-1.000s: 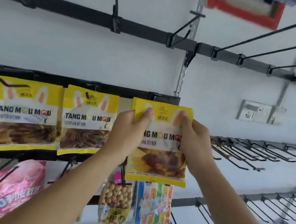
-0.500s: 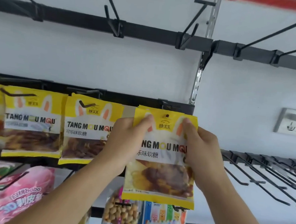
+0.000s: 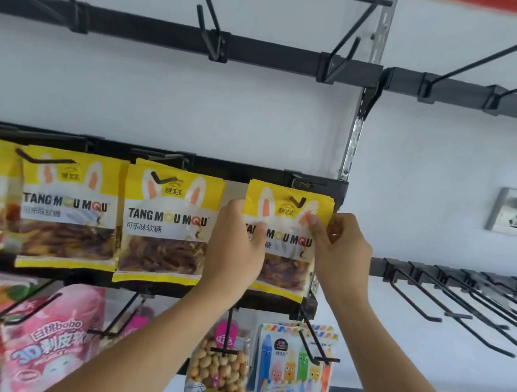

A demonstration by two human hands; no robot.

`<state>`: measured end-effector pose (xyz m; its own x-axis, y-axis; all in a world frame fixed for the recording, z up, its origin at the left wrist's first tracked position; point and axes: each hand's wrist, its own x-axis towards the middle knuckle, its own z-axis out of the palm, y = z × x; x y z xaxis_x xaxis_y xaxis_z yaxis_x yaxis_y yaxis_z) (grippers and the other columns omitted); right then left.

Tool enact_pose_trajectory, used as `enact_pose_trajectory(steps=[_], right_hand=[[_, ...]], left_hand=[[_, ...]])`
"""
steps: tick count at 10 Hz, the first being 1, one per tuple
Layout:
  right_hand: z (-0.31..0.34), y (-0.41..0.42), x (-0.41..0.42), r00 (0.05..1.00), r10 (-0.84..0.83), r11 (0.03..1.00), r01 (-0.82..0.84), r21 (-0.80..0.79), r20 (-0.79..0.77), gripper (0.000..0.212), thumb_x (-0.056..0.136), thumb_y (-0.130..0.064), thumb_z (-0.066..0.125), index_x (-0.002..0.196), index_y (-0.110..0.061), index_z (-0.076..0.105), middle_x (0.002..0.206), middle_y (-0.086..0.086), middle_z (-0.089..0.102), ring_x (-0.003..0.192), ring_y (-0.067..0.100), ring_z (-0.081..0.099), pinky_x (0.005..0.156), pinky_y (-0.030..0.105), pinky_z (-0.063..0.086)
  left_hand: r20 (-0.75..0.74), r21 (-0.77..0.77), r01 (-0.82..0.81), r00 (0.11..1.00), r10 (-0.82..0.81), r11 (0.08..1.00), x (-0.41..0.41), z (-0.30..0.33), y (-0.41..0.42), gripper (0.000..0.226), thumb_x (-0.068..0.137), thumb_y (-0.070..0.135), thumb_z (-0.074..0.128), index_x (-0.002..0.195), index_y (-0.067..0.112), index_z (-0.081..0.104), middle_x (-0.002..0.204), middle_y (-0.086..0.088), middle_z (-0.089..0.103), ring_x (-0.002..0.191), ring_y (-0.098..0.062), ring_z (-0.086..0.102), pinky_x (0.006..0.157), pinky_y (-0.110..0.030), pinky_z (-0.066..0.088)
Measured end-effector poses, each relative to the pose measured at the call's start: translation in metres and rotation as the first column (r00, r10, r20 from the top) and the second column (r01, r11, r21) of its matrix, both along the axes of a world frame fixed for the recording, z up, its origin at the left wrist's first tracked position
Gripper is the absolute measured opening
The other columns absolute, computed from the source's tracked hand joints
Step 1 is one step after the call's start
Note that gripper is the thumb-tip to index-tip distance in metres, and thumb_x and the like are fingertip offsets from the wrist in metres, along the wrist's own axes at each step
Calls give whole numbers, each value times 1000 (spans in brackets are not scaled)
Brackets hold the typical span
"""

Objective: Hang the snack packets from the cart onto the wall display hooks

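Both hands are working at the middle rail of the wall display; the left hand [image 3: 235, 244] is gripping the left edge of the yellow snack packet [image 3: 284, 240], fingers curled round it, thumb across the front; the right hand [image 3: 337, 252] is pinching the packet's upper right corner between thumb and fingertips; the packet is sitting at about 3 o'clock of the two matching yellow packets [image 3: 168, 224] hanging on the same rail, just beside the nearer one; the tip of the hook [image 3: 298, 201] is showing through the hole near the packet's top edge, so the threading step appears to be mostly done; judgement: the step in hand is seating this packet on its hook; the next move likely calls for sliding it back along the wire toward the rail, then easing both grips off so it hangs straight; empty hooks [image 3: 451, 292] are waiting at 3 o'clock; the cart is not in view.
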<state>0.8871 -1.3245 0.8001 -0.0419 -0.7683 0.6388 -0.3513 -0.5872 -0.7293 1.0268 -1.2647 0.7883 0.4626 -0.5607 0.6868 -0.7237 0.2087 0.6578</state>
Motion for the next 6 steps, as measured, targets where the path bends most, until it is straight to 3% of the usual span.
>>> enact_pose_trajectory(steps=[1, 2, 3, 4, 5, 6], right_hand=[[1, -3, 5, 999, -13, 1000, 14, -20, 47, 29, 93, -44, 64, 107, -22, 53, 93, -7, 60, 81, 14, 59, 66, 29, 43], [0, 1, 4, 999, -14, 999, 16, -44, 41, 35, 93, -37, 66, 120, -21, 50, 105, -5, 57, 85, 15, 58, 71, 31, 44], [-2, 6, 0, 1000, -4, 998, 2, -70, -21, 39, 93, -31, 66, 126, -21, 48, 113, -4, 56, 89, 16, 58, 72, 29, 44], [-1, 8, -5, 997, 19, 998, -24, -63, -75, 46, 93, -26, 65, 134, -21, 45, 123, -2, 54, 95, 17, 59, 74, 28, 43], [-6, 20, -14, 992, 37, 997, -45, -60, -123, 55, 94, -26, 64, 143, -21, 40, 137, 0, 48, 118, 18, 54, 88, 29, 45], [-22, 39, -23, 982, 17, 983, -51, -179, -186, 53, 96, -26, 60, 145, -20, 41, 142, 1, 45, 130, 19, 43, 99, 32, 41]], left_hand=[[28, 18, -36, 999, 35, 999, -3, -2, -5, 41, 99, 28, 57, 135, 14, 45, 127, -1, 52, 111, -14, 54, 79, -20, 41], [114, 67, -74, 991, 66, 995, -7, -6, -4, 61, 100, 26, 55, 151, 10, 26, 143, -7, 40, 128, -21, 48, 92, -27, 50], [191, 131, -107, 978, 81, 986, -9, -7, 2, 74, 102, 28, 52, 157, 9, 6, 154, -9, 26, 137, -23, 39, 97, -28, 45], [216, 195, -143, 971, 99, 970, -10, -3, 5, 79, 102, 32, 50, 157, 8, -1, 154, -9, 30, 130, -23, 49, 93, -28, 46], [297, 200, -175, 948, 110, 964, -15, -2, 21, 83, 102, 34, 49, 157, 6, -6, 156, -11, 30, 130, -22, 50, 95, -28, 48], [419, 164, -192, 901, 108, 967, -19, -15, 42, 79, 102, 33, 48, 157, 7, -3, 164, -11, 15, 148, -23, 25, 114, -30, 32]])
